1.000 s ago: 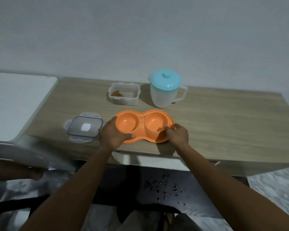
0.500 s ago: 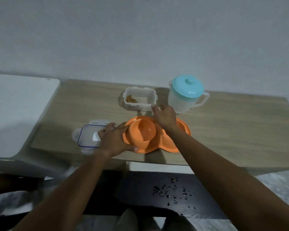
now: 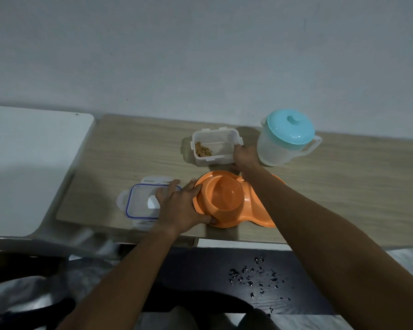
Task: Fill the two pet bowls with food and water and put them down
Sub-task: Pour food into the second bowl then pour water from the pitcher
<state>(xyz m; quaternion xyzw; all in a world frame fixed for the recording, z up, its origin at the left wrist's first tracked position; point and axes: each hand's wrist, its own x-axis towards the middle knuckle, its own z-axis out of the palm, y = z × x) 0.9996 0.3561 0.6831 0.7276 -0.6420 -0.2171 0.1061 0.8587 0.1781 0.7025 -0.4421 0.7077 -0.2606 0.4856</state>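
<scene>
An orange double pet bowl (image 3: pixel 224 198) lies near the front edge of the wooden table (image 3: pixel 343 186); its left cup looks empty and my right forearm covers the right cup. My left hand (image 3: pixel 180 208) holds the bowl's left rim. My right hand (image 3: pixel 244 157) reaches past the bowl and grips the right side of a clear food container (image 3: pixel 214 148) with a little brown kibble in its left corner. A translucent pitcher (image 3: pixel 284 141) with a teal lid stands just right of that hand.
The container's clear lid (image 3: pixel 141 203) with a blue seal lies left of the bowl, partly under my left hand. A white surface (image 3: pixel 26 163) adjoins the table on the left. Below the table's front edge is a dark floor with small dark specks (image 3: pixel 255 277).
My right hand left the bowl's right end and moved up over the bowl to the food container's right side. My left hand stayed on the bowl's left rim. The camera shifted left.
</scene>
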